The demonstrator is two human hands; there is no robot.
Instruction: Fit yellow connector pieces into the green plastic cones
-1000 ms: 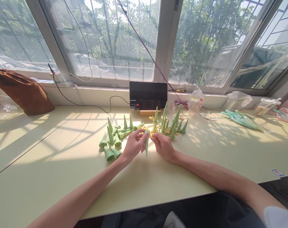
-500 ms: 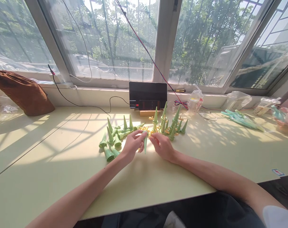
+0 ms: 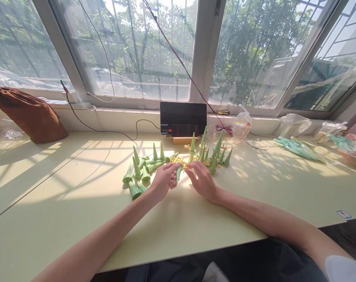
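My left hand pinches a green plastic watering spike between thumb and fingers, its tip pointing down. Close beside it on the right, my right hand has its thumb and forefinger at a small yellow plastic piece, by the wide end of the held spike. Just behind the hands lies a pile of small yellow pieces. Several loose green spikes stand or lie to the left. On the right stand several more spikes, some with yellow pieces fitted across them.
A tablet with a phone on a wooden stand is at the back. A brown cloth bag sits far left. Clear plastic bags and teal packets lie on the right. A dark cable crosses the back left.
The held spike has tilted, its tip swinging slightly left toward my left palm. My right fingertips have shifted a little beside it. The other spikes have not moved.
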